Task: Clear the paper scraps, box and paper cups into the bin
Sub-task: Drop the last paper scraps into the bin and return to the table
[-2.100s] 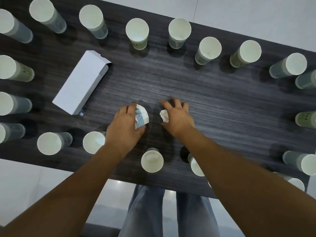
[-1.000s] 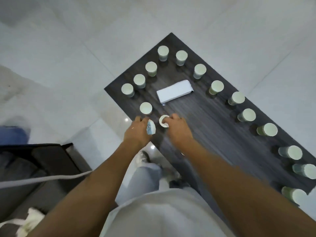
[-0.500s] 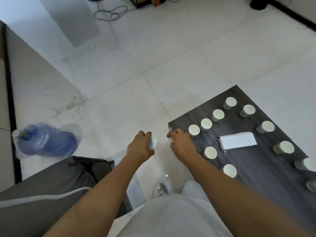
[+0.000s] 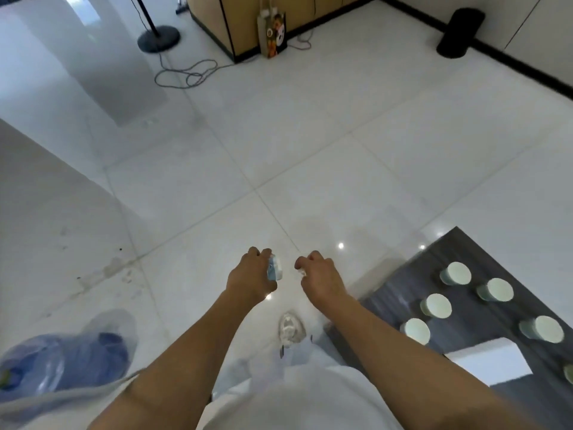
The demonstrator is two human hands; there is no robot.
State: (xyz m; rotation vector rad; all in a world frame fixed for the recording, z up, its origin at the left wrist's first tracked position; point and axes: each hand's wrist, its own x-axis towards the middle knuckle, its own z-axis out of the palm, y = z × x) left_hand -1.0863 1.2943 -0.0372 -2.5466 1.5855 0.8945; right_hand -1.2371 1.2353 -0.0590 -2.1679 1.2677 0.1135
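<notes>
My left hand point(image 4: 251, 276) grips a crumpled blue-and-white paper scrap point(image 4: 274, 268) over the white floor. My right hand point(image 4: 319, 274) is curled around a small white paper scrap point(image 4: 302, 272), mostly hidden by the fingers. Both hands are held out in front of me, to the left of the dark table point(image 4: 483, 308). On the table stand several paper cups point(image 4: 455, 273) and the white box point(image 4: 491, 361) lies near its edge at the lower right. A black bin point(image 4: 460, 32) stands by the far wall at the top right.
A blue water jug point(image 4: 62, 364) lies at the lower left. A lamp base point(image 4: 158, 38) with a loose cable point(image 4: 189, 74), a wooden cabinet point(image 4: 235, 23) and a paper bag point(image 4: 273, 34) are at the far side. A white pillar point(image 4: 93, 72) stands left.
I have turned left away from the table, which has slid to the lower right of the view. Both hands still hold their scraps and now hang over the floor.
</notes>
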